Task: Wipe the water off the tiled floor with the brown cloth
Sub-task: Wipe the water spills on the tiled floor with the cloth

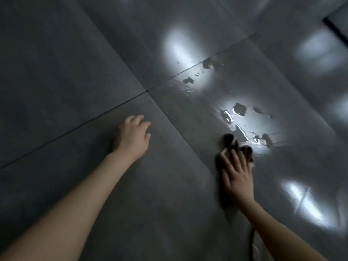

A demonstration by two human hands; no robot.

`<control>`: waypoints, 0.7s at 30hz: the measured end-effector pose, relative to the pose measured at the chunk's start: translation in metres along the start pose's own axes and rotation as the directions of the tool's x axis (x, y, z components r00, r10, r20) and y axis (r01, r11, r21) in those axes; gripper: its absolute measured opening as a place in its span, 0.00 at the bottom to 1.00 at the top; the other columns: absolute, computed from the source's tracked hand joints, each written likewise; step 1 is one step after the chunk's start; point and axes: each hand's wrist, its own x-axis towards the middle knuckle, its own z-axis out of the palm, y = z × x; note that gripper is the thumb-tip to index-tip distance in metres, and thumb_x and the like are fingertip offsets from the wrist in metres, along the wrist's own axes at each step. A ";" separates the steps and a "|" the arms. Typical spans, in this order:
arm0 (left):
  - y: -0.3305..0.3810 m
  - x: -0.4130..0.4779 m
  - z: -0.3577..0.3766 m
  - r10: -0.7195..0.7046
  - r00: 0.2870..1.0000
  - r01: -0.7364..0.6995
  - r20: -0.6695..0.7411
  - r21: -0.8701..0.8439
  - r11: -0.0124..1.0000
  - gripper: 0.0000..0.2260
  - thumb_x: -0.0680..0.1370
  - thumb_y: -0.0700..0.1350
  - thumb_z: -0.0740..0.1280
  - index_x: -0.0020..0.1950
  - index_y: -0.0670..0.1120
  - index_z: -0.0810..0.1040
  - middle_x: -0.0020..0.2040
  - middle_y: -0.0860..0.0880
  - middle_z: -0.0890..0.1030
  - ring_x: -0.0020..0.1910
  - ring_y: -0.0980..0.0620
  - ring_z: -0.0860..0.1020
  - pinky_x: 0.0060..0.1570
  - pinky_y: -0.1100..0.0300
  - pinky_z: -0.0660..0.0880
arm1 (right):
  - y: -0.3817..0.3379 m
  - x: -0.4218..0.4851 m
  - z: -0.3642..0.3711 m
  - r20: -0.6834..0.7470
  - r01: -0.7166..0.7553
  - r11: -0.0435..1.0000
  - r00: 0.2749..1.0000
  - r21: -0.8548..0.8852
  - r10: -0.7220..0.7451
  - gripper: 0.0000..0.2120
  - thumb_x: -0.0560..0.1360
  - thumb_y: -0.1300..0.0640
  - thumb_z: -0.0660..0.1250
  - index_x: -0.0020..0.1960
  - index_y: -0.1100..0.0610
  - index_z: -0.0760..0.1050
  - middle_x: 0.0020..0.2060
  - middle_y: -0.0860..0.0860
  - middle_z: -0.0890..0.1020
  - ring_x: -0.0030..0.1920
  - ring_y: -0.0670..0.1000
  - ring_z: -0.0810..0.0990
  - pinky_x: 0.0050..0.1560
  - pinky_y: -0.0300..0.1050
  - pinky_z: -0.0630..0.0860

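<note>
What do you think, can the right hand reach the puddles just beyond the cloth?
Probably yes. The right hand presses flat on the brown cloth, whose front edge sits at the nearest puddles. Only bare tiled floor lies ahead, and the left hand rests well off to the side.

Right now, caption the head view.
Right hand presses brown cloth on tiled floor beside water puddles; left hand open nearby.
</note>
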 end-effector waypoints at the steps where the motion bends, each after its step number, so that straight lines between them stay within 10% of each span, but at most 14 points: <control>1: 0.014 0.006 0.007 0.029 0.999 -0.030 0.042 0.046 0.998 0.20 0.78 0.47 0.62 0.69 0.45 0.71 0.75 0.44 0.65 0.73 0.41 0.62 0.72 0.48 0.61 | 0.019 0.009 -0.005 -0.022 -0.201 0.979 0.979 0.021 0.202 0.26 0.75 0.45 0.51 0.72 0.45 0.64 0.75 0.54 0.62 0.76 0.56 0.53 0.70 0.65 0.56; 4: 0.053 0.021 0.023 0.103 0.986 -0.119 0.127 0.120 0.986 0.22 0.78 0.51 0.62 0.71 0.46 0.69 0.77 0.45 0.62 0.76 0.43 0.58 0.75 0.50 0.56 | 0.032 0.062 -0.025 0.024 -0.576 0.810 0.816 0.110 0.577 0.25 0.78 0.46 0.51 0.74 0.42 0.56 0.77 0.50 0.52 0.77 0.55 0.46 0.72 0.66 0.45; 6: 0.076 0.028 0.030 0.123 0.982 -0.143 0.142 0.140 0.980 0.21 0.78 0.51 0.62 0.70 0.45 0.70 0.75 0.43 0.64 0.74 0.42 0.60 0.73 0.50 0.58 | 0.015 0.099 -0.029 0.052 -0.562 0.822 0.827 0.085 0.560 0.25 0.79 0.46 0.52 0.75 0.43 0.54 0.78 0.50 0.49 0.77 0.57 0.44 0.71 0.68 0.43; 9: 0.099 0.040 0.039 0.094 0.994 -0.103 0.063 0.174 0.979 0.18 0.77 0.49 0.62 0.64 0.43 0.75 0.68 0.40 0.71 0.66 0.39 0.68 0.65 0.48 0.68 | -0.023 0.126 -0.027 0.065 -0.018 0.999 0.998 -0.047 0.021 0.26 0.78 0.45 0.51 0.75 0.45 0.55 0.77 0.54 0.51 0.76 0.61 0.44 0.70 0.70 0.44; 11: 0.109 0.047 0.043 0.070 0.997 -0.077 0.038 0.245 0.966 0.17 0.77 0.49 0.62 0.63 0.43 0.75 0.66 0.40 0.72 0.63 0.39 0.70 0.61 0.48 0.69 | -0.024 0.127 -0.038 0.256 0.405 0.903 0.896 -0.141 -0.362 0.26 0.79 0.45 0.50 0.76 0.45 0.53 0.77 0.56 0.52 0.76 0.63 0.44 0.72 0.67 0.44; 13: 0.121 0.051 0.042 0.078 0.994 -0.098 0.072 0.339 0.936 0.17 0.77 0.49 0.62 0.63 0.43 0.74 0.65 0.40 0.73 0.62 0.40 0.71 0.59 0.48 0.69 | 0.003 0.126 -0.060 0.480 0.572 0.799 0.763 -0.189 -0.433 0.25 0.81 0.48 0.50 0.76 0.44 0.48 0.77 0.55 0.48 0.76 0.63 0.42 0.74 0.63 0.47; 18: 0.154 0.051 0.036 0.222 0.903 -0.389 0.367 0.483 0.784 0.17 0.77 0.47 0.61 0.64 0.44 0.72 0.63 0.43 0.72 0.61 0.43 0.72 0.57 0.51 0.70 | 0.129 0.073 -0.083 0.680 0.387 0.881 0.725 -0.273 -0.107 0.30 0.79 0.41 0.44 0.73 0.45 0.32 0.77 0.57 0.40 0.75 0.63 0.38 0.73 0.65 0.53; 21: 0.169 0.055 0.029 0.270 0.819 -0.527 0.505 0.479 0.702 0.18 0.78 0.46 0.60 0.67 0.45 0.70 0.65 0.42 0.70 0.63 0.42 0.71 0.58 0.49 0.70 | 0.169 0.031 -0.078 0.625 -0.091 0.977 0.756 -0.195 0.195 0.34 0.76 0.33 0.43 0.75 0.45 0.36 0.77 0.55 0.39 0.76 0.61 0.38 0.74 0.61 0.49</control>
